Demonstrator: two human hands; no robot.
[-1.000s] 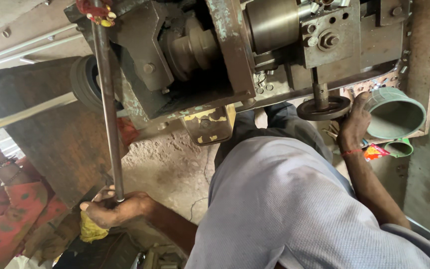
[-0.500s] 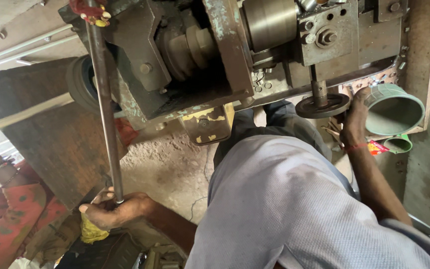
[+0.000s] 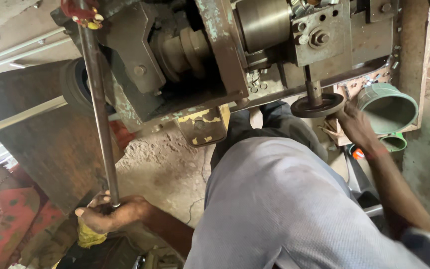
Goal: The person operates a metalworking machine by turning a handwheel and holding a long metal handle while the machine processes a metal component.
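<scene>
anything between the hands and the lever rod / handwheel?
Nothing visible. The left hand already grips the lower end of the long metal rod, and the right hand is at the rim of the small handwheel.

Left hand [image 3: 108,216] closed around the lower end of a long steel lever rod [image 3: 98,104]; the rod runs up and away from the hand to the top of a grey, worn machine [image 3: 195,55], where a red tie [image 3: 78,10] sits at its upper end. Yellow cloth [image 3: 88,236] just below the left hand. Right hand [image 3: 354,124] grips the rim of a small dark handwheel [image 3: 318,105] on a short vertical shaft. Green plastic tub [image 3: 386,107] just beyond the right hand, on its outer side. Dusty floor [image 3: 165,169] between the two hands.
</scene>
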